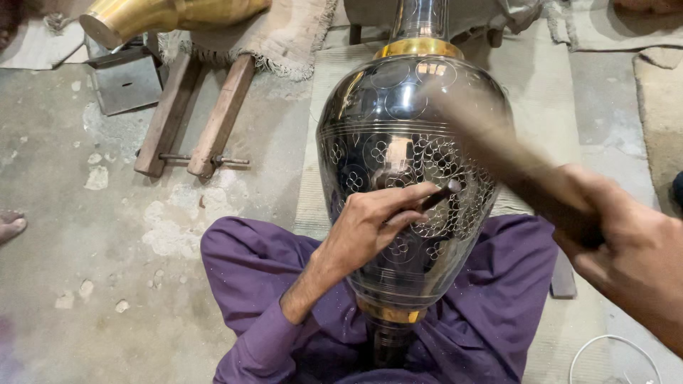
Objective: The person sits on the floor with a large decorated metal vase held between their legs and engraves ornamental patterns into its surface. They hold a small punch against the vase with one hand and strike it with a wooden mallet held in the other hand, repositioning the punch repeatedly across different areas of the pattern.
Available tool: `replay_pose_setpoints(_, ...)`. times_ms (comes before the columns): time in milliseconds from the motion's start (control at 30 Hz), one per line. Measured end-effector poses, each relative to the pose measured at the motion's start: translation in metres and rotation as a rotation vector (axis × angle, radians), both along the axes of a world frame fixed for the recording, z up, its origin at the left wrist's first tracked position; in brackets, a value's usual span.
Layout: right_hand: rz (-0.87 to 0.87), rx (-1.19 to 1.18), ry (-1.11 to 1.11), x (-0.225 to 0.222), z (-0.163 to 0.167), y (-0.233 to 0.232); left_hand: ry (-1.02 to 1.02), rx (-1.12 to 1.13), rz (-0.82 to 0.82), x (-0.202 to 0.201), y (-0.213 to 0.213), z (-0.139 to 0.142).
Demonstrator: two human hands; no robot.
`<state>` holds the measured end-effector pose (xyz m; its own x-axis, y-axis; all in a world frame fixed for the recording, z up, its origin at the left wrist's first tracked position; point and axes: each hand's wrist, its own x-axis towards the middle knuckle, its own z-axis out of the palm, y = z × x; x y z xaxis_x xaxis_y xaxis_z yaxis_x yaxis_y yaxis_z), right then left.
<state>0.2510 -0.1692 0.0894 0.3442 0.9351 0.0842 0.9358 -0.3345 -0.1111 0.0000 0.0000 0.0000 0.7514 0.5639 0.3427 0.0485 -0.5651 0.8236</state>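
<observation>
Right under the left hand (370, 224) is a big dark metal vase (409, 171) lying across the person's lap, its body covered in engraved flower and circle patterns with a brass band (418, 48) at the neck. That hand rests on the vase's belly and pinches a thin chisel (435, 198) between thumb and fingers, tip pressed against the engraved surface just past the fingertips. Off to the side and a bit above it, the right hand (626, 249) is wrapped tight around a wooden mallet (498, 146), which is motion-blurred and sits over the vase's shoulder, so I can't tell if it's touching anything. Below both hands you get purple trousers (498, 299), legs crossed on the concrete floor (85, 235). Farther out past the left hand, beyond the vase, there's a wooden clamp frame (192, 117) and a plain brass vessel (163, 14) lying on a rug (284, 39). A white cable (612, 348) loops near the right wrist.
</observation>
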Motion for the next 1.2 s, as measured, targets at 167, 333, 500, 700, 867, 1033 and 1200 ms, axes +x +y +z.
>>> replay_pose_setpoints(167,0.110,0.352,0.264,-0.007,-0.006,-0.007,-0.053,0.058,-0.032,-0.003,0.001,0.005)
replay_pose_setpoints(333,0.162,0.217,-0.080,0.002,-0.026,-0.025,0.092,0.066,-0.115,-0.003,0.005,0.010)
replay_pose_setpoints(500,0.069,0.293,0.076,0.013,-0.073,-0.043,-0.002,0.140,-0.236,0.003,0.013,0.013)
replay_pose_setpoints(700,0.160,0.658,0.441,0.012,-0.129,-0.059,0.179,0.202,-0.328,0.005,0.019,0.019)
replay_pose_setpoints(867,0.183,0.660,0.284,0.013,-0.132,-0.060,0.239,0.218,-0.320,0.003,0.019,0.016)
replay_pose_setpoints(1033,0.095,0.347,0.009,0.020,-0.096,-0.050,0.123,0.180,-0.173,0.002,0.006,0.005)
replay_pose_setpoints(1200,0.138,0.290,0.165,0.016,-0.038,-0.025,-0.034,0.092,0.009,-0.010,-0.006,-0.005)
